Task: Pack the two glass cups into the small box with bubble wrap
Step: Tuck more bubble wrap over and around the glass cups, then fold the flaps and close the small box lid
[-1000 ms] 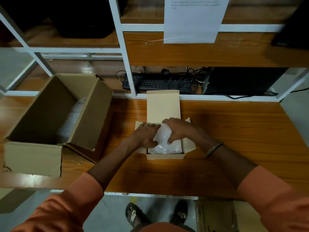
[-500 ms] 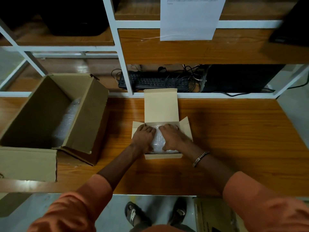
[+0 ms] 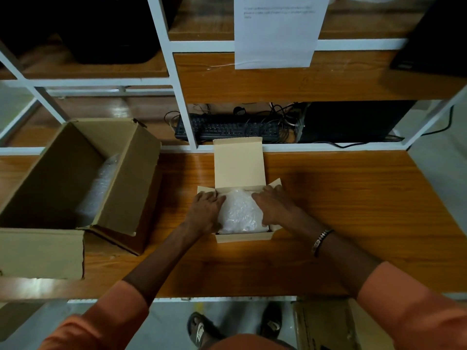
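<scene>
Two hands work at the small box mid-desk. Its lid flap stands up at the far side, side flaps splayed out. Bubble wrap fills the inside as a white bundle. Glass cups not visible: whatever is wrapped is fully hidden by the plastic, cannot tell if one or two are in there.

Left hand lies on the left edge of the bundle, fingers fairly straight, pointing away and pressing against the wrap and left flap; it covers the box's left wall. Right hand rests on the right side of the bundle, fingers stretched toward the far right corner, thumb tip on the wrap. Neither hand's grip is clamped on anything, fingers lie flat. Fingertips partly lost against the flaps in dim light.

Bracelet on the right wrist. Orange sleeves cut off at the bottom edge.

Large open carton on the left of the desk, more bubble wrap inside it, blurry, extent unclear. Behind, a keyboard with tangled cables on a lower shelf, partly hidden by a white frame post. Paper sheet hangs from the shelf above, text unreadable. Dark objects on the shelves, too dark to identify. Sandalled feet and another carton below the desk edge, cut off.
</scene>
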### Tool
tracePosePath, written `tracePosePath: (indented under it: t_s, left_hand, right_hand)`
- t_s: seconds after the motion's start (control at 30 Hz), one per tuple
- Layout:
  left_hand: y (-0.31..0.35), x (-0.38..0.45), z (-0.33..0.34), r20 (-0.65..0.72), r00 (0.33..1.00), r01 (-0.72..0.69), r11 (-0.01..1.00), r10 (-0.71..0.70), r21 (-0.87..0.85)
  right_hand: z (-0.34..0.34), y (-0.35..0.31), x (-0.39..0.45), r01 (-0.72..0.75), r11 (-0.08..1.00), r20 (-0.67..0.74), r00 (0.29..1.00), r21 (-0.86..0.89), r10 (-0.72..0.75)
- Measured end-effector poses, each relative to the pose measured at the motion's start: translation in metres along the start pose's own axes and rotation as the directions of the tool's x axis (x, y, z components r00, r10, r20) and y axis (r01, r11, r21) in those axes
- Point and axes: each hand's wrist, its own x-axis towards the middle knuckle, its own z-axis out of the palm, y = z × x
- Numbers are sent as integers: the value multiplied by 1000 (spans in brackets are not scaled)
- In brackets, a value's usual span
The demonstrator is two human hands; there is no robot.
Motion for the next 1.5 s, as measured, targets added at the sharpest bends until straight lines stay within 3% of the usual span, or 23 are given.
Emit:
tracePosePath:
  t_s: [0.33, 0.53, 0.63, 0.73, 0.8, 0.87, 0.9, 0.97, 1.03, 1.13, 1.2, 1.33, 1.5]
  left_hand:
    - [16, 11, -8, 66, 998, 14, 999, -17, 47]
    - [8, -4, 0, -27, 999, -25, 998, 23, -53]
    - [3, -24, 4, -176, 979, 70, 978, -105, -194]
    - [-7, -41, 11, -214, 919, 213, 875, -330, -435]
    - [-9, -45, 13, -147, 877, 291, 749, -457, -595]
    - [-8, -47, 15, -92, 852, 319, 650, -516, -689]
    - [-7, -47, 16, -96, 845, 307, 624, -526, -718]
    - [-5, -47, 15, -96, 814, 297, 553, -572, -778]
    - [-3, -47, 10, -82, 778, 293, 476, -622, -829]
    - [3, -45, -1, -105, 794, 250, 479, -599, -842]
    - [10, -41, -8, -111, 811, 235, 493, -574, -838]
    - [29, -33, -10, -169, 856, 178, 585, -489, -791]
    - [44, -28, 19, -198, 936, 81, 727, -291, -682]
  right_hand:
    - [18, -7, 7, -28, 998, -96, 995, -57, 22]
    - [12, 1, -3, 32, 999, -68, 997, -12, -33]
    - [10, 10, -15, 46, 985, -188, 982, 168, -13]
    - [12, 13, -24, -24, 934, -359, 920, 356, 160]
    - [20, 13, -26, -83, 768, -361, 847, 636, 391]
    - [22, 12, -26, -104, 430, -177, 807, 897, 564]
    - [20, 11, -26, -122, 281, -72, 803, 952, 592]
    - [15, 8, -30, -172, 169, 36, 798, 970, 602]
    - [12, 3, -34, -159, 178, 28, 816, 971, 577]
    - [15, -9, -35, -149, 299, -9, 884, 942, 468]
    - [25, -17, -31, -131, 340, -39, 891, 931, 452]
    - [40, -21, -31, -76, 277, -75, 865, 958, 496]
    - [46, -21, -32, -67, 294, -85, 875, 953, 477]
